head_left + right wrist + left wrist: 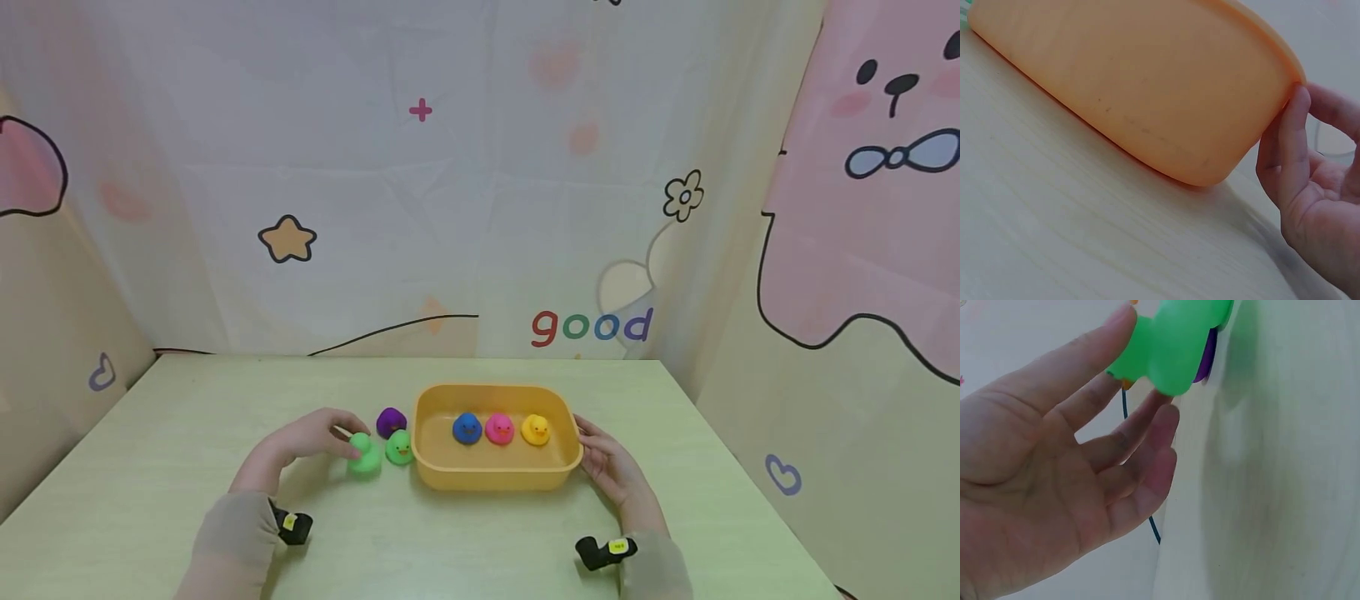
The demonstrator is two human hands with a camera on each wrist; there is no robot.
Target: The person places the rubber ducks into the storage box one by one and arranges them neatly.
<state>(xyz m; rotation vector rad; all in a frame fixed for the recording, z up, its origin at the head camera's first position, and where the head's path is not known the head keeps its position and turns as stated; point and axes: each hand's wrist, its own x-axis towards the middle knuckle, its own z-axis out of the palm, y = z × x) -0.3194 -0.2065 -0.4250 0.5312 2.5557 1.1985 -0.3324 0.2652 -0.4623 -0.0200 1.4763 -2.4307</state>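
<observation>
My left hand (318, 433) pinches a green rubber duck (364, 455) between thumb and fingers, left of a yellow-orange plastic tub (495, 479). In the left wrist view this duck sits at the thumb tip, the other fingers loosely bent below. Beside the tub's left wall stand a second green duck (399, 448) and a purple duck (392, 422). Inside the tub, a blue duck (467, 429), a pink duck (500, 429) and a yellow duck (536, 430) form a row. My right hand (611, 467) holds the tub's right end, thumb and fingertips at its rim.
Everything stands on a pale wood-grain table (480, 550). Behind it hangs a printed cloth wall (465, 208), with further printed walls at left and right. A black wrist camera (292, 527) sits on the left wrist, another black wrist camera (603, 552) on the right.
</observation>
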